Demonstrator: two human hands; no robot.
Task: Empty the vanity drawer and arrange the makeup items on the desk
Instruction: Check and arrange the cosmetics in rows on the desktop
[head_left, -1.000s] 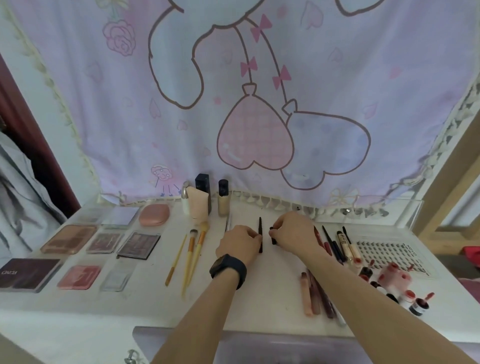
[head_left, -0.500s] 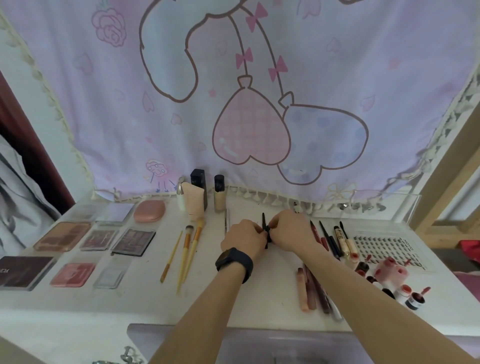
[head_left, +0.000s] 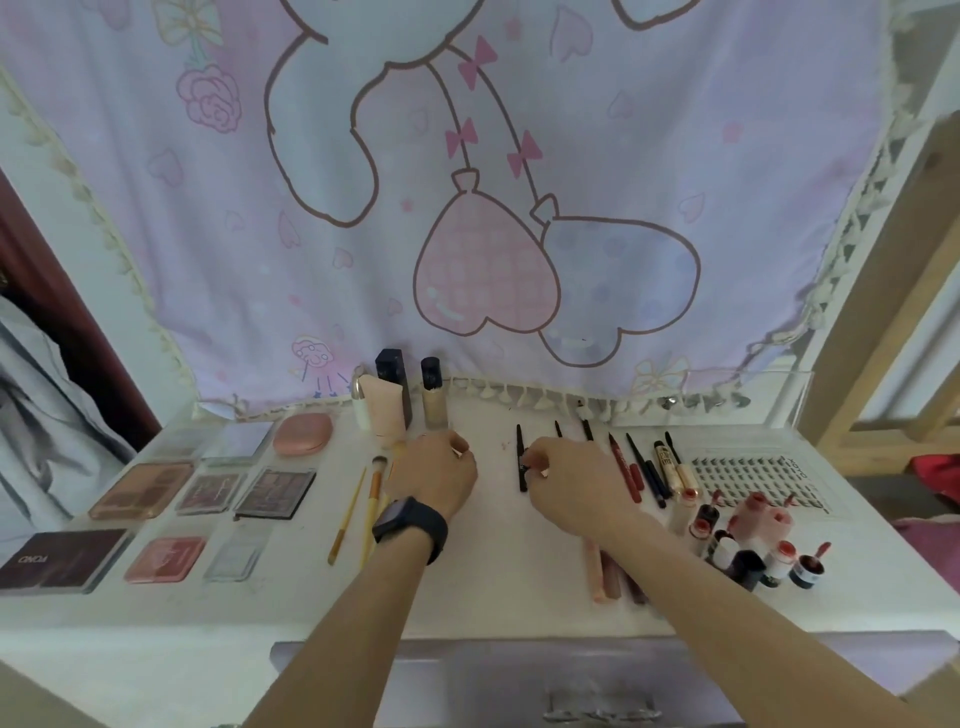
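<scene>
Near centre, a slim black pencil (head_left: 519, 444) is pinched by the right hand (head_left: 576, 488), best laid parallel; the left hand (head_left: 436, 475) is curled, contents unclear.

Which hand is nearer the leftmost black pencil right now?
Right. The right hand has its fingertips on the leftmost black pencil; the left hand sits apart to its left.

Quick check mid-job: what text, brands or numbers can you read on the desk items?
Dark palette: white brand lettering, upside down, too blurred to read.
Lash tray: print along its right edge, too small.
Cream tube: black lettering, too small.
Nothing quotable with confidence.
</scene>
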